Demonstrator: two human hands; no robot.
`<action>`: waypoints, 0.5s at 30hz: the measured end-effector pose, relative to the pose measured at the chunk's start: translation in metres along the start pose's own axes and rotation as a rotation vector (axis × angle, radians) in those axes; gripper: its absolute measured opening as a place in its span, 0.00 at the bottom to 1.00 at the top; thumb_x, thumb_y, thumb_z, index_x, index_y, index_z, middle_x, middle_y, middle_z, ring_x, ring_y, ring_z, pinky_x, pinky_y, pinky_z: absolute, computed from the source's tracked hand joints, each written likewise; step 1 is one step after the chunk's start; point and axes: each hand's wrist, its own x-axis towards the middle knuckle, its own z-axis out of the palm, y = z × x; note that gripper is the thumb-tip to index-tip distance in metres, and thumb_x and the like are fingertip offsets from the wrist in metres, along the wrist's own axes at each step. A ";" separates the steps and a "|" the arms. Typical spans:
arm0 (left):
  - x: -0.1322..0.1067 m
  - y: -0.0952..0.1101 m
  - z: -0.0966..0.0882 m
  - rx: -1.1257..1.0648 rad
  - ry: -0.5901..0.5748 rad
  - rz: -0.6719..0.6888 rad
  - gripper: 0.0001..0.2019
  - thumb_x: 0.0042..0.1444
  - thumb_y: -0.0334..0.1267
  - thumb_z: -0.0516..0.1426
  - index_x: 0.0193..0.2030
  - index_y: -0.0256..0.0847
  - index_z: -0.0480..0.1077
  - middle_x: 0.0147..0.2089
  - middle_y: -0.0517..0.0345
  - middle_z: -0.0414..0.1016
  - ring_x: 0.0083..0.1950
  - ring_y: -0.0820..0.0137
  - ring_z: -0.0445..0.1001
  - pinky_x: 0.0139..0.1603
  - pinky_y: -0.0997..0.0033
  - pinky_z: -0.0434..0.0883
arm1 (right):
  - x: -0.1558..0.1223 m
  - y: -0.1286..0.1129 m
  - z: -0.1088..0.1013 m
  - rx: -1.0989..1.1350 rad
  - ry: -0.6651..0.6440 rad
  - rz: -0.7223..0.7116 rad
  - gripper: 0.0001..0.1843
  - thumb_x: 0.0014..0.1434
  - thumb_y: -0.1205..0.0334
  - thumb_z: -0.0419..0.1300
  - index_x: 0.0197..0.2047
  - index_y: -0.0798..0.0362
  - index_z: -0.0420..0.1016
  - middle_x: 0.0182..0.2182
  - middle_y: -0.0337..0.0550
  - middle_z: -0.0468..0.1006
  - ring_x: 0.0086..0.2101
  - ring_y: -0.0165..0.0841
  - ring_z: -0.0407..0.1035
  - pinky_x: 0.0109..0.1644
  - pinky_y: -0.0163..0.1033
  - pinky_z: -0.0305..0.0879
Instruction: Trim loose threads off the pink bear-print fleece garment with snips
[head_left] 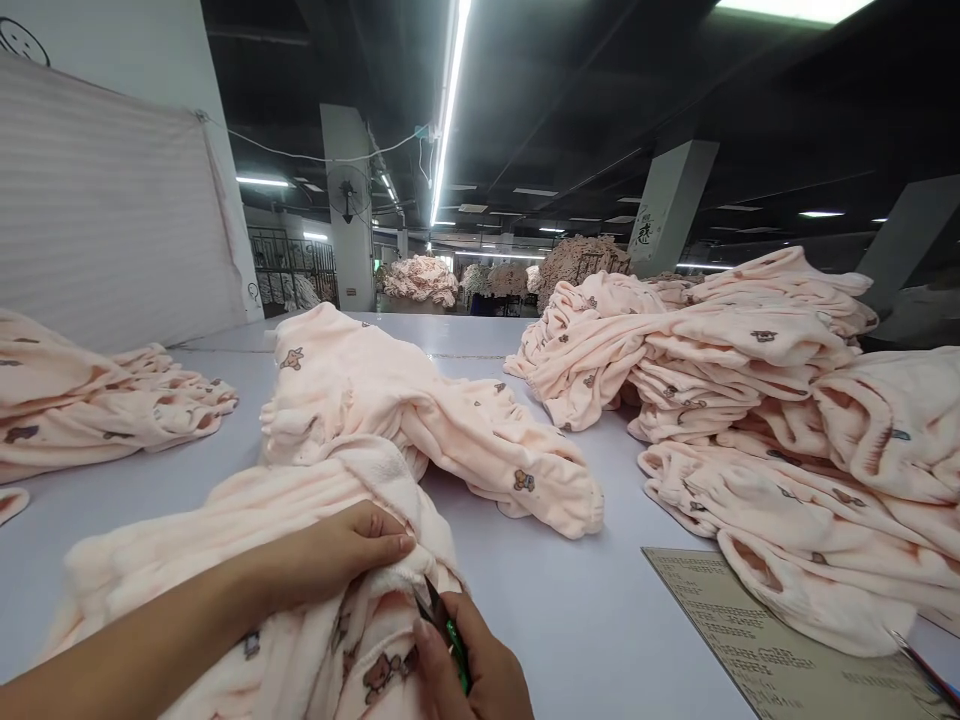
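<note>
A person's two bare hands work on a soft, pale peach fleece garment printed with small brown bears [247, 540], which lies bunched at the near edge of a wide, smooth, pale grey bench [585, 610]. The left hand [337, 550] lies flat on top of the garment with its fingers pressing down a folded edge of the fleece; it is closed on nothing. Just beside it, nearer the viewer, the right hand [472, 665] grips a small pair of green-handled thread snips [444, 625], whose dark tips touch the garment's edge right below the left fingertips. To the right of the garment, well apart from it, a tan printed paper sheet [757, 630] lies flat on the bench. Just beyond the garment, touching its far side, a second peach fleece piece [420, 420] sprawls across the middle of the bench. Farther right of the garment rises a tall stack of folded peach fleece pieces [757, 400], and to the garment's left sits a lower heap of the same peach fleece [97, 405]. Far beyond the garment, a white wall panel [112, 210], grey concrete pillars [346, 210], long ceiling strip lights [448, 110] and distant mounds of peach cloth [420, 278] fill a dim workshop.
</note>
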 end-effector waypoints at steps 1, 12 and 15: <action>0.000 0.000 0.001 0.019 0.012 -0.008 0.21 0.52 0.53 0.55 0.25 0.33 0.66 0.25 0.60 0.65 0.26 0.76 0.57 0.28 0.78 0.58 | -0.001 0.000 0.001 -0.087 -0.011 -0.015 0.25 0.58 0.38 0.43 0.31 0.49 0.69 0.18 0.36 0.71 0.20 0.34 0.67 0.24 0.33 0.56; 0.000 -0.002 0.002 0.225 0.035 -0.030 0.22 0.53 0.55 0.52 0.21 0.37 0.57 0.20 0.65 0.50 0.22 0.77 0.48 0.21 0.77 0.48 | 0.004 -0.010 -0.003 -0.674 0.002 -0.214 0.25 0.65 0.48 0.35 0.34 0.45 0.70 0.20 0.35 0.78 0.20 0.39 0.75 0.21 0.37 0.55; 0.000 -0.002 0.002 0.243 0.033 -0.022 0.23 0.54 0.55 0.52 0.21 0.38 0.57 0.20 0.65 0.51 0.22 0.77 0.48 0.21 0.77 0.49 | 0.003 -0.006 -0.001 -0.623 -0.006 -0.177 0.26 0.64 0.45 0.34 0.31 0.45 0.69 0.18 0.35 0.77 0.19 0.38 0.74 0.21 0.35 0.54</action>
